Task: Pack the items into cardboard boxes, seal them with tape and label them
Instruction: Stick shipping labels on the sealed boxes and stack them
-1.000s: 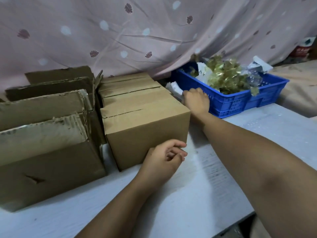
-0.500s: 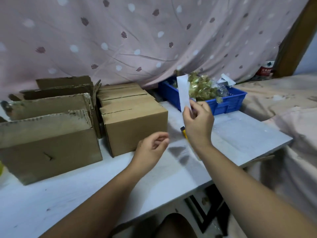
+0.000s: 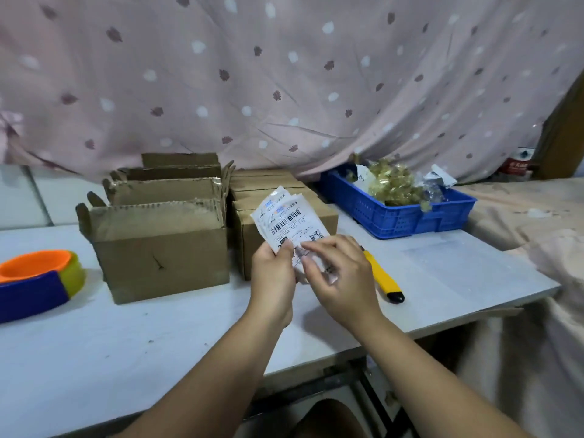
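A fanned stack of white shipping labels (image 3: 290, 221) with barcodes is held above the table, in front of the cardboard boxes. My left hand (image 3: 274, 270) grips the stack's lower left edge. My right hand (image 3: 339, 276) pinches the lower corner of the front label with thumb and forefinger. Behind the labels stands a row of closed small boxes (image 3: 325, 216). To their left stand open boxes (image 3: 161, 245) with raised flaps. A blue crate (image 3: 407, 216) at the back right holds gold-wrapped items (image 3: 392, 184).
A yellow utility knife (image 3: 384, 278) lies on the white table (image 3: 158, 349) just right of my right hand. Orange, yellow and blue tape rolls (image 3: 34, 282) sit at the left edge. A pink dotted curtain hangs behind; a cloth-covered surface lies to the right.
My right hand lifted the labels from beside the crate and brought them forward. My left hand rose from the table and took the stack; the labels now face me, fanned out.
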